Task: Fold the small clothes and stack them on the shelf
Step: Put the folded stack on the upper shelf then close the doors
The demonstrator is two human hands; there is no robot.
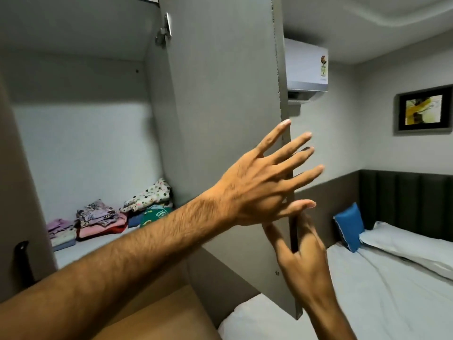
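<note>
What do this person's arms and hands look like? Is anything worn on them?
Both are bare. The left hand shows no glove, ring or watch, and its forearm, hairy along its length, has no sleeve in view. The right hand is likewise bare, with no sleeve or band at the wrist. Fingernails are short and unpainted.

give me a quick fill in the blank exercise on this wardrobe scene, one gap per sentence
1. The folded small clothes lie in stacks on the ____ inside the wardrobe.
2. The left hand reaches with spread fingers toward the edge of the open wardrobe ____.
3. The right hand grips that edge, ____ the left hand.
4. The pillow propped against the headboard is ____ in colour.

Missing words: shelf; door; below; blue
</note>
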